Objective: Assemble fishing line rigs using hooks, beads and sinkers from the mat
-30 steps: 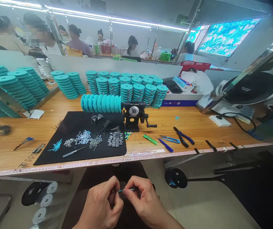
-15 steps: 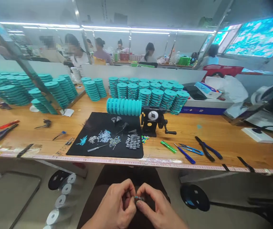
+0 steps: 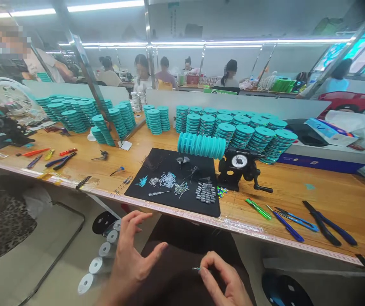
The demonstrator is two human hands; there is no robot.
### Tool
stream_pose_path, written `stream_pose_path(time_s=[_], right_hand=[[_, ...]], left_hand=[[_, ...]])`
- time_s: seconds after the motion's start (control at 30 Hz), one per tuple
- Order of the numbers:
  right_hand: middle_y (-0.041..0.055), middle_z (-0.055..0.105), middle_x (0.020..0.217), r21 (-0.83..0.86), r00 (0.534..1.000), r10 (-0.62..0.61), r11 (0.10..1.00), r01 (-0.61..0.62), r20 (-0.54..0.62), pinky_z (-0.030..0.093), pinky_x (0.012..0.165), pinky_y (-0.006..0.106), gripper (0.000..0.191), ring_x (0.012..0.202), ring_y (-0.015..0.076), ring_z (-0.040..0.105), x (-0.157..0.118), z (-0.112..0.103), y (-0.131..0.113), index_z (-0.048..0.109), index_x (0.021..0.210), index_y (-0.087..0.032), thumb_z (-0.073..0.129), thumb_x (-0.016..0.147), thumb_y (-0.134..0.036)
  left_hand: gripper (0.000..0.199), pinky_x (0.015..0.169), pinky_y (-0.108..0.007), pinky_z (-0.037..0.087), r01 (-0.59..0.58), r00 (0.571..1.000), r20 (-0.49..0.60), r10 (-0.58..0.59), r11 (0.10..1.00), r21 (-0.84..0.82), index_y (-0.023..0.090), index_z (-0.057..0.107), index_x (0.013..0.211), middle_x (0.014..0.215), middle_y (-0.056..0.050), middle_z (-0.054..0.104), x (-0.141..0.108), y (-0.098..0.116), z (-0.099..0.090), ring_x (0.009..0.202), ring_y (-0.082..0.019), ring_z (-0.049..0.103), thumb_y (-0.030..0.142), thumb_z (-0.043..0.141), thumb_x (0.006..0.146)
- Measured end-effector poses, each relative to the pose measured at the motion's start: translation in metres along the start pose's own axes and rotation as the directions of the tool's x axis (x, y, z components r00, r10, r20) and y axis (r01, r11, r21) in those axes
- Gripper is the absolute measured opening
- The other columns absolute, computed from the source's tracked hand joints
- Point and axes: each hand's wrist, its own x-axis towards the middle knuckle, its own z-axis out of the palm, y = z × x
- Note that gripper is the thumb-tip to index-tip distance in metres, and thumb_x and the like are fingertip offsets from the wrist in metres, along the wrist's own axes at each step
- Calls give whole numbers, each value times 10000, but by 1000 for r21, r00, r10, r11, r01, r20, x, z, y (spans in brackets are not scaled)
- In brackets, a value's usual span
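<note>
Well, left hand (image 3: 134, 255) spread wide (empty); right hand (image 3: 223, 278) pinches tiny teal-tipped pin (image 3: 197, 268).

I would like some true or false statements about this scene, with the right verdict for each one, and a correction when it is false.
1. The left hand pinches a small thin item. False: the right hand pinches it; the left hand is open and holds nothing visible.
2. Teal spools sit sideways on a black hand-crank winder. True.
3. Blue-handled pliers lie on the black mat. False: they lie on the wooden bench, right of the mat.
4. A tape measure runs along the bench's front edge. True.
</note>
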Motion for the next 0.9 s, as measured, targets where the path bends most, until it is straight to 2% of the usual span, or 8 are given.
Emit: stream_pose_path(time_s=[0.1, 0.2, 0.3, 0.37, 0.5, 0.63, 0.77, 0.9], right_hand=[[-19, 532, 649, -87, 999, 24, 996, -26, -22, 429, 600, 243, 359, 604, 165, 537, -3, -17, 6, 630, 904, -230, 492, 917, -560], [11, 588, 700, -236, 992, -33, 972, 3, -120, 462, 682, 270, 391, 678, 195, 591, -5, -43, 12, 633, 1185, -262, 438, 964, -519], [5, 565, 691, -385, 977, -62, 923, -21, -202, 447, 651, 269, 438, 638, 185, 562, -3, -66, 14, 522, 1361, -249, 440, 984, -457], [-44, 479, 618, -425, 980, -36, 904, -52, -196, 410, 587, 259, 527, 554, 163, 487, 2, -74, 13, 433, 1431, -237, 516, 953, -442], [-90, 460, 572, -238, 991, 132, 962, -131, -13, 362, 540, 247, 702, 516, 142, 427, 17, -72, 3, 306, 1495, -227, 618, 882, -368], [-90, 512, 599, -48, 959, 209, 978, -203, 190, 376, 590, 246, 862, 561, 138, 465, 24, -65, -16, 202, 1531, -205, 684, 821, -279], [-94, 432, 661, -196, 963, 160, 974, -117, 218, 361, 605, 233, 1169, 607, 137, 424, 21, -68, -31, 126, 1547, -236, 871, 653, -344], [-21, 513, 848, -337, 946, 123, 941, -15, 299, 454, 681, 259, 1329, 738, 185, 495, 19, -80, -38, 187, 1537, -281, 939, 461, -486]], left_hand=[[691, 858, -391, 522, 76, 985, 153, -74, 997, -2, 280, 402, 1370, 1229, -85, 528, 3, -22, -28, 1044, -257, 577, 415, 723, 774], [714, 861, -353, 522, 125, 947, 289, -137, 990, 61, 330, 297, 1454, 1125, -34, 594, 0, -45, -52, 939, -204, 623, 410, 655, 841], [746, 793, -323, 532, 122, 941, 298, -160, 982, 142, 358, 239, 1487, 1006, 7, 595, -1, -66, -60, 756, -154, 620, 382, 638, 857], [821, 752, -315, 536, 123, 943, 290, -161, 982, 146, 363, 218, 1499, 977, 16, 588, 0, -75, -59, 713, -148, 607, 379, 681, 822], [1036, 770, -338, 519, 171, 906, 393, -155, 985, -6, 398, 156, 1505, 1068, -6, 574, 6, -73, -54, 805, -179, 607, 386, 809, 700], [1133, 886, -399, 460, 289, 800, 590, -111, 933, -216, 440, 120, 1500, 1159, -22, 537, 10, -65, -60, 923, -212, 593, 444, 858, 641], [1203, 956, -453, 409, 399, 706, 707, -36, 846, -354, 429, 167, 1499, 1198, -37, 516, 6, -64, -70, 984, -249, 573, 575, 863, 528], [1220, 944, -483, 409, 443, 660, 751, 7, 804, -397, 416, 213, 1484, 1159, -41, 509, -2, -65, -73, 965, -257, 571, 658, 829, 459]])
